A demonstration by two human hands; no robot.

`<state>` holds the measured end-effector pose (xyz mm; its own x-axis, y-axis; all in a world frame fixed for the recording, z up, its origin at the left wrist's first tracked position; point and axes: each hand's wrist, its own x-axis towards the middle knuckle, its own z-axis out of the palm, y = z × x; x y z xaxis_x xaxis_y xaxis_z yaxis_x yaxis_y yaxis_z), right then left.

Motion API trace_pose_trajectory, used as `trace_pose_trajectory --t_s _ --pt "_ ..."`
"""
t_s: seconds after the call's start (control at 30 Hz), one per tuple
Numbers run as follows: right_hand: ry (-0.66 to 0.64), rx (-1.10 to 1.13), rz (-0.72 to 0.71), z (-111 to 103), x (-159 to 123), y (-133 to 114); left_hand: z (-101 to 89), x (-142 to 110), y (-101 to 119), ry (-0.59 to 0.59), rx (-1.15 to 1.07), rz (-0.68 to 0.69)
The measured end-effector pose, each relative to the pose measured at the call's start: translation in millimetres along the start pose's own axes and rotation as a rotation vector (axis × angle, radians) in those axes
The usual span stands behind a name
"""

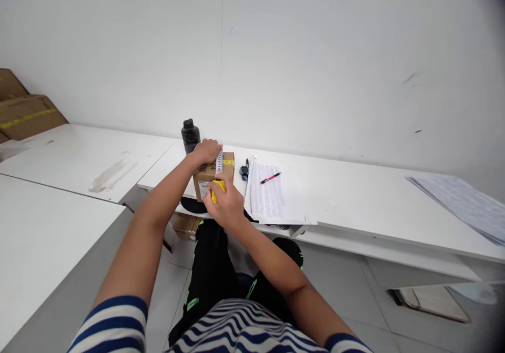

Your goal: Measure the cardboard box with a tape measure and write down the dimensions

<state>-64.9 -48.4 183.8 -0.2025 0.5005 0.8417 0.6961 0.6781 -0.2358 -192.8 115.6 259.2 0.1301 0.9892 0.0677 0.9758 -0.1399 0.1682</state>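
Note:
A small brown cardboard box [202, 176] with yellow tape and a white label sits at the desk's front edge. My right hand [229, 203] is closed around a yellow tape measure [218, 189] at the box's near side. Its numbered white blade [220, 162] is drawn out across the top of the box, away from me. At the far edge of the box, my left hand [207, 151] has its fingers bent down at the blade's end, pinching it there; the fingertips are partly hidden.
Behind the box stands a black bottle [190, 134]. Right of it lie a dark watch [244, 172], printed sheets [265, 198] and a red-black pen [270, 178]. More papers [461, 203] lie far right. Larger cartons [29, 115] are stacked at far left; another box [185, 225] sits below the desk.

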Motion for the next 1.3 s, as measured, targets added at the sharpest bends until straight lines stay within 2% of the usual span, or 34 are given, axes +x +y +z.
trace_pose_trajectory --t_s 0.07,0.13,0.27,0.47,0.67,0.8,0.9,1.13,1.3 --pt "-0.063 -0.007 0.043 8.2 10.7 0.3 8.4 3.7 -0.4 0.025 0.003 -0.029" --pt "-0.126 -0.015 0.094 9.8 20.5 4.1 15.3 3.8 -5.0 -0.004 -0.042 -0.046" --pt "-0.258 -0.012 0.169 2.3 32.8 10.8 23.9 3.9 -14.6 -0.021 -0.095 -0.018" --pt "-0.377 -0.002 0.172 -3.7 38.2 11.3 27.3 6.8 -19.8 0.002 -0.1 -0.009" --pt "-0.405 -0.084 0.077 0.6 54.8 19.0 30.7 0.3 -16.7 0.034 -0.081 0.02" --pt "-0.391 -0.117 0.147 7.9 66.3 32.0 32.8 -2.8 -8.7 -0.016 -0.048 0.157" --pt "-0.376 -0.104 0.213 12.3 70.7 40.2 32.3 -4.9 -3.6 -0.039 -0.031 0.186" --pt "-0.375 0.007 0.333 18.3 97.2 74.3 28.8 -15.3 1.9 0.006 -0.056 0.081" --pt "-0.454 -0.044 0.314 18.8 114.0 89.1 29.9 -18.9 5.4 0.035 -0.062 -0.008"
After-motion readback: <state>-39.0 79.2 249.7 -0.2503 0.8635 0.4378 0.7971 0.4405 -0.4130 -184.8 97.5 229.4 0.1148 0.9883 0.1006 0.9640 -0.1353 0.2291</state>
